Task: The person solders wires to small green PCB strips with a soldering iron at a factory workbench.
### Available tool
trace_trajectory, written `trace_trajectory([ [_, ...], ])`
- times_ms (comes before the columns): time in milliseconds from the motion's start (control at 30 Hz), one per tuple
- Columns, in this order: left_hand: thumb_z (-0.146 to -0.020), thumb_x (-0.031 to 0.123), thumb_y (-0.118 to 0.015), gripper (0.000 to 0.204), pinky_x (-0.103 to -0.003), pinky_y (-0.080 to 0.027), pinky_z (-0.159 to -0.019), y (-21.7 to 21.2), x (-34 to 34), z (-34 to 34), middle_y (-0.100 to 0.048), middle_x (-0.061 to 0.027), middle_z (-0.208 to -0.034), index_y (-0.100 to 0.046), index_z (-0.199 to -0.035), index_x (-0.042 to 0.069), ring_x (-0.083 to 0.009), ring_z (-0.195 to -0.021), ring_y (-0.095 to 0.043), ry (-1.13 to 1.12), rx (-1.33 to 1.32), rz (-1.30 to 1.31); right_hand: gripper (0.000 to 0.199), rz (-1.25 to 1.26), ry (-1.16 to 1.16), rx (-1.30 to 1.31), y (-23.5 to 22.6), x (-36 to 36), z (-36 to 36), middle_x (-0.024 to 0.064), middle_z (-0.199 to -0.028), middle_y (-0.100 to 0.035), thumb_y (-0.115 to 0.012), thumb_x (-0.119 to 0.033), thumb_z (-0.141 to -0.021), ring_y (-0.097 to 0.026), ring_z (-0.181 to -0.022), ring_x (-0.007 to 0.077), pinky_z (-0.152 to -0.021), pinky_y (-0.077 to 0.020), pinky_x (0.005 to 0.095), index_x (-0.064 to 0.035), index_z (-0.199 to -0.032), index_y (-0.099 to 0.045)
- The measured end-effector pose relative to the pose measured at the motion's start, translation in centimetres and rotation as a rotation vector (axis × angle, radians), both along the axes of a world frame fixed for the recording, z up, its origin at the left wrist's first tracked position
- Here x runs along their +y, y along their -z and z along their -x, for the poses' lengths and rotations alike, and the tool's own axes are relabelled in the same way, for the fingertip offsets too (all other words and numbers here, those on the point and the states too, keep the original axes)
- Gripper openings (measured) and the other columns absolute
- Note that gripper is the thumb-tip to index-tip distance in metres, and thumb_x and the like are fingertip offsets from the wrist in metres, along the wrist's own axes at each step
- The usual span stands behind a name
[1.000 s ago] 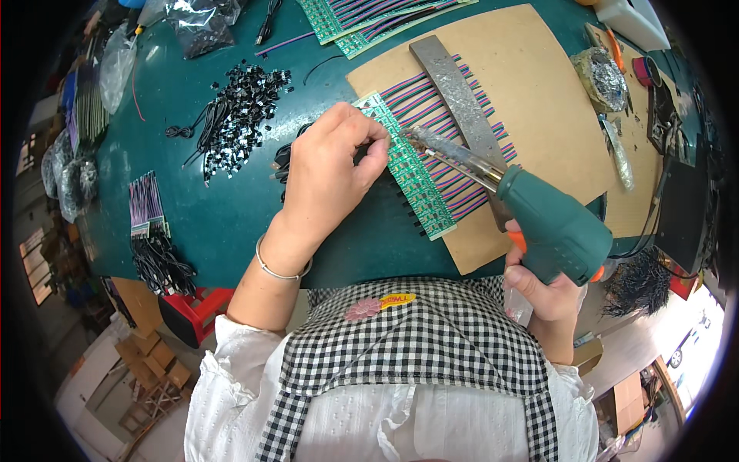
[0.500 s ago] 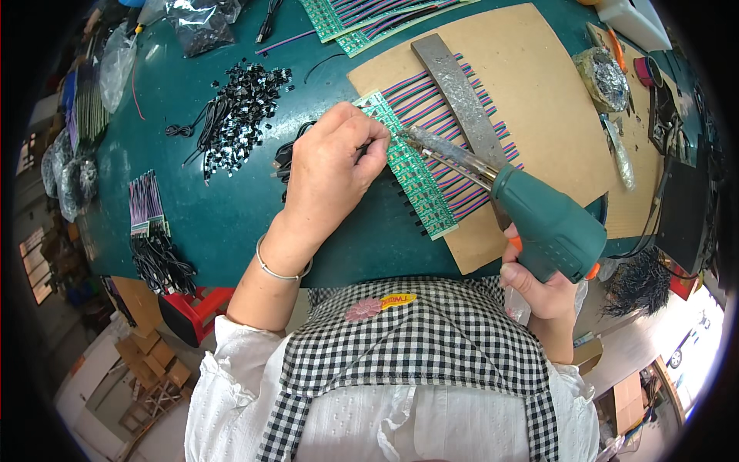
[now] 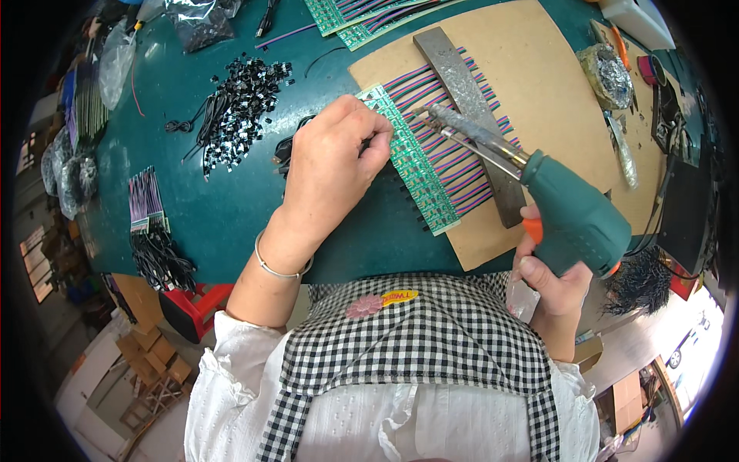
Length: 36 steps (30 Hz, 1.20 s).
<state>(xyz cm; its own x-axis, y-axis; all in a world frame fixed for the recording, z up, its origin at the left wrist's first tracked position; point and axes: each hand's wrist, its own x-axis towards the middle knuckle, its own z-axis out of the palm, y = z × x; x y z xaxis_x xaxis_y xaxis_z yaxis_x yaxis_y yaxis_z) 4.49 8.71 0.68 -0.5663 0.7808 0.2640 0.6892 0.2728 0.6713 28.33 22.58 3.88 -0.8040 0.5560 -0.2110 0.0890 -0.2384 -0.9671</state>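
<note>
Soldering wires onto the green strip point(image 3: 412, 158) on the board point(image 3: 531, 69), your left hand point(image 3: 331, 165) pins it with fingers pinched together, your right hand point(image 3: 550, 277) clamps the gun point(image 3: 570, 219); next, I judge, touch the tip to the next pad.

The soldering gun point(image 3: 573, 219) tip has crept slightly along the green strip point(image 3: 412, 165).
</note>
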Motion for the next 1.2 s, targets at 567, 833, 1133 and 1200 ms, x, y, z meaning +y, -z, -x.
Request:
trace_trajectory([
  [567, -0.07, -0.003, -0.066, 0.008, -0.033, -0.049, -0.056, -0.9, -0.3, -0.2, -0.059, -0.0087, -0.076, -0.062, -0.074, 0.003, -0.0245, -0.061, -0.06, -0.014, -0.015, 0.074, 0.061, 0.012, 0.015, 0.145, 0.2, 0.3, -0.2, 0.0257, -0.117, -0.053, -0.07, 0.002, -0.072, -0.057, -0.063, 0.0163, -0.052, -0.0489, 0.0251, 0.01, -0.125, -0.042],
  [833, -0.068, -0.008, -0.068, 0.023, -0.028, -0.051, -0.065, -2.9, -3.4, -0.9, -0.064, -0.0094, -0.088, -0.065, -0.089, 0.001, -0.0227, -0.08, -0.064, 0.032, -0.016, 0.123, 0.069, -0.003, 0.185, 0.046, -0.1, -0.1, -0.3, 0.023, -0.114, -0.051, -0.077, -0.013, -0.067, -0.055, -0.054, 0.016, -0.041, -0.0454, 0.0251, 0.0122, -0.121, -0.041],
  [1133, -0.068, -0.004, -0.071, 0.025, -0.032, -0.046, -0.065, -3.1, -6.7, 0.4, -0.057, -0.0066, -0.078, -0.068, -0.091, 0.004, -0.0204, -0.075, -0.056, -0.135, 0.231, 0.153, 0.071, -0.032, 0.178, 0.042, -0.5, -0.2, 0.4, 0.0194, -0.096, -0.055, -0.078, -0.017, -0.068, -0.052, -0.047, 0.0158, -0.04, -0.0438, 0.0246, 0.0135, -0.12, -0.04],
  [1200, -0.068, 0.0, -0.073, 0.023, -0.031, -0.046, -0.066, -2.8, -7.0, 0.6, -0.059, -0.006, -0.077, -0.069, -0.091, 0.005, -0.0207, -0.074, -0.057, 0.017, 0.037, 0.236, 0.07, -0.047, 0.242, 0.021, -0.7, -0.6, 0.5, 0.0134, -0.073, -0.056, -0.077, -0.016, -0.069, -0.051, -0.044, 0.0159, -0.038, -0.0423, 0.0241, 0.013, -0.121, -0.039],
])
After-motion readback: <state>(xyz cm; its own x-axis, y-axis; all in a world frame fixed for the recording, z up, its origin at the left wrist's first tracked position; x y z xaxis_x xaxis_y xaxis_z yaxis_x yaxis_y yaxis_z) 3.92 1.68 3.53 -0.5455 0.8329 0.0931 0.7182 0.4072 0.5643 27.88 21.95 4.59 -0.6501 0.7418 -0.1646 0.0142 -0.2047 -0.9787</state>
